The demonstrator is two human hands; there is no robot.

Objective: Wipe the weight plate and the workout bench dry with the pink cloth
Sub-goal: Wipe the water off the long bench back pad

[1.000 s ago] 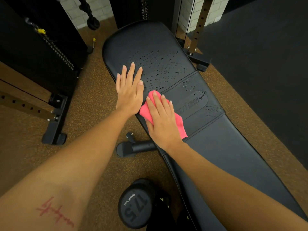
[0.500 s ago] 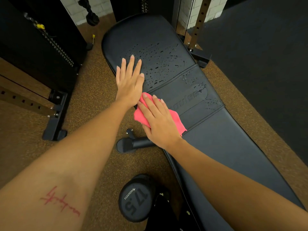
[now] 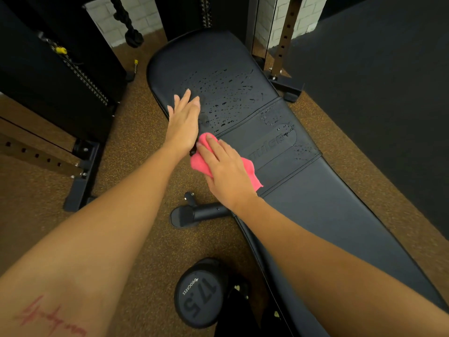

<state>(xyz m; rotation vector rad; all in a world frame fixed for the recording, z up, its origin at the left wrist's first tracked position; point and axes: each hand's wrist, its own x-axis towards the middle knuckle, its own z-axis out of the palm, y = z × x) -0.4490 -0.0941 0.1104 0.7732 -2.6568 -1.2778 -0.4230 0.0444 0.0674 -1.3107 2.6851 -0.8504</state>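
Wet workout bench (image 3: 315, 203); right hand (image 3: 226, 171) flat on pink cloth (image 3: 250, 173).

The person's left forearm (image 3: 109, 227) and right forearm (image 3: 328, 263) are both bare as far as they show, and so are the left hand (image 3: 184, 122) and the right hand (image 3: 226, 171). The left forearm bears a thin red line tattoo (image 3: 48, 319), a jagged heartbeat-like trace with tall spikes that runs on into a small looping scribble.

Black bench (image 3: 328, 203): water droplets (image 3: 226, 93) far end, pink cloth (image 3: 251, 175) left edge.
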